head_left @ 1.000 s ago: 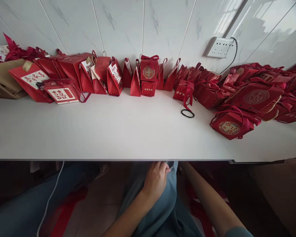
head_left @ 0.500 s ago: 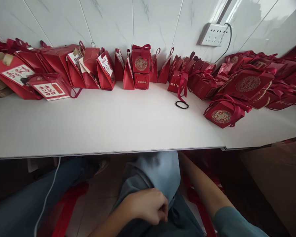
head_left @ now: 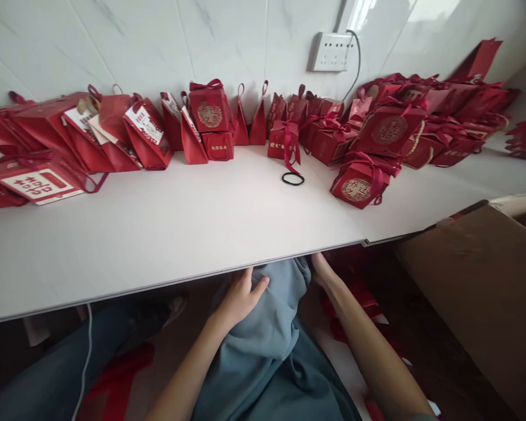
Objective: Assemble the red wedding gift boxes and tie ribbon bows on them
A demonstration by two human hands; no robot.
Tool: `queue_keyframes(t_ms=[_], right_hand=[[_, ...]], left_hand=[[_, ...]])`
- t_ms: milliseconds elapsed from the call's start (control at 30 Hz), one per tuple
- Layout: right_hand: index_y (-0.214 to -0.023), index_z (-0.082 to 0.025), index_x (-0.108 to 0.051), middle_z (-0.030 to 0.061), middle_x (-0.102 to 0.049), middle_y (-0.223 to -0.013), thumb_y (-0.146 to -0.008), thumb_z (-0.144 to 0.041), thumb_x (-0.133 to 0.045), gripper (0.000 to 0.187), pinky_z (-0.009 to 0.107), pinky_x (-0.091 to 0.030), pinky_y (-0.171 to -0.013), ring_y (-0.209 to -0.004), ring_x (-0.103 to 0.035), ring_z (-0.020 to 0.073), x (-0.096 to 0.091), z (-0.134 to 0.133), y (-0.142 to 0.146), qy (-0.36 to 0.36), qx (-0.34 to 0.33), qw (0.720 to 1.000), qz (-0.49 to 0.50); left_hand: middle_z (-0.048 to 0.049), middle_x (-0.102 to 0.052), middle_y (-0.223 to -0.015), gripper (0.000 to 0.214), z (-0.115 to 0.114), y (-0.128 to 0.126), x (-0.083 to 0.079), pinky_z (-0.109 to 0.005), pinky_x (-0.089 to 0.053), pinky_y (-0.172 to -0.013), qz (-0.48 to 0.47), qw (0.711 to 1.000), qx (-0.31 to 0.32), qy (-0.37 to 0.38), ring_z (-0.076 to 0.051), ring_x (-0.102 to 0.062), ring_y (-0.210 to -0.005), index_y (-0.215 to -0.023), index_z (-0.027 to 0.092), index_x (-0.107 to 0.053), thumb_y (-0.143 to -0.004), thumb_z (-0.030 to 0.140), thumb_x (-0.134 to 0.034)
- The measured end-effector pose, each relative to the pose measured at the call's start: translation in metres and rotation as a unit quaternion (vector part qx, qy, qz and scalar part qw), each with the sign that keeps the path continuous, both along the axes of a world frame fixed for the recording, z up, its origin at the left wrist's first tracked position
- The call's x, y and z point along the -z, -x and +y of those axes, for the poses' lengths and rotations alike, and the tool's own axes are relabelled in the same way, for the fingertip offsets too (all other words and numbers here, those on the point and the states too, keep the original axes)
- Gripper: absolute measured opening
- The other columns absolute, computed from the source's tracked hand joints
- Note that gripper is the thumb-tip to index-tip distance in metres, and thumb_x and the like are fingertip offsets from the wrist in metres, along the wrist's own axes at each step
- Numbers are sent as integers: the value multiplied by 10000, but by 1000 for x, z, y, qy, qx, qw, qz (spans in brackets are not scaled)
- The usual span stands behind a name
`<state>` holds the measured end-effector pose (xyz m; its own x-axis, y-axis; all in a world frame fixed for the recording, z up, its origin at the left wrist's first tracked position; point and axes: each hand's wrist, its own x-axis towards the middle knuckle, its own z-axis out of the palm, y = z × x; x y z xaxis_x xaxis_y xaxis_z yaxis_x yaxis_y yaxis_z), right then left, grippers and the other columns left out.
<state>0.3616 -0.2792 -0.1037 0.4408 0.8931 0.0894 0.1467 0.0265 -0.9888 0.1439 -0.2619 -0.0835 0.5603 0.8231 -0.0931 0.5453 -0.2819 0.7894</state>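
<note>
My left hand [head_left: 244, 295] rests on the blue-grey cloth [head_left: 272, 318] over my knee, just below the table's front edge. Its thumb is spread away from the fingers, whose tips partly go out of sight under the edge. At the right side of the knee is my right hand [head_left: 319, 266], largely hidden beneath the tabletop, so its fingers do not show. Above on the white table [head_left: 193, 222] lies a black hair tie [head_left: 293, 179], near a small red gift box [head_left: 280, 140] with a ribbon. Neither hand touches these.
Red gift boxes [head_left: 146, 134] line the tiled wall, with a heap [head_left: 390, 131] at the right. One box [head_left: 356, 186] with a gold round emblem sits nearer the front. A power socket [head_left: 333, 52] is on the wall. A cardboard box [head_left: 473, 292] stands at lower right; another person's leg [head_left: 70, 356] is at left.
The view has turned to the right. My left hand has gone from a curled pose on my lap forward to the knee, and its thumb has spread. More of my right wrist shows.
</note>
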Motion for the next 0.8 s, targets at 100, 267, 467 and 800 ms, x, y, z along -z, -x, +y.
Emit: queue_keyframes(t_ms=[100,267,467,800], right_hand=[[-857,-195,-685,53,-673,-774,-812,-515,-575,341,351,-525,-681,-785,-619,228,-8,-17,6,1,-19,999,-46],[-820,-185,-692,60,-643,-711,-826,-336,-544,212,358,-448,-695,-700,-538,202,-26,-50,40,-53,-73,981,-175],[-976,-201,-668,40,-599,-682,-892,-348,-437,286,344,-448,-662,-650,-538,172,-8,-80,45,-200,-140,936,-253],[-1182,-217,-606,86,-625,-1173,-944,-443,-349,417,370,-449,-977,-1114,-571,209,44,-44,4,-107,77,991,-13]], left_hand=[[-98,-522,-1347,453,9,-23,-1,-474,-151,-1163,-22,999,30,35,-266,-282,-1394,-1216,219,-512,-843,471,-458],[-87,-639,-1179,409,25,-47,2,-467,-292,-1112,-74,993,61,73,-285,-480,-1247,-1092,203,-597,-762,416,-480],[-69,-684,-1028,363,27,-33,11,-440,-430,-995,-95,992,56,57,-295,-580,-1068,-930,190,-638,-640,380,-532],[-70,-587,-1094,463,4,-17,42,-413,-432,-983,-87,993,-65,42,-328,-505,-1168,-991,210,-621,-559,378,-615]])
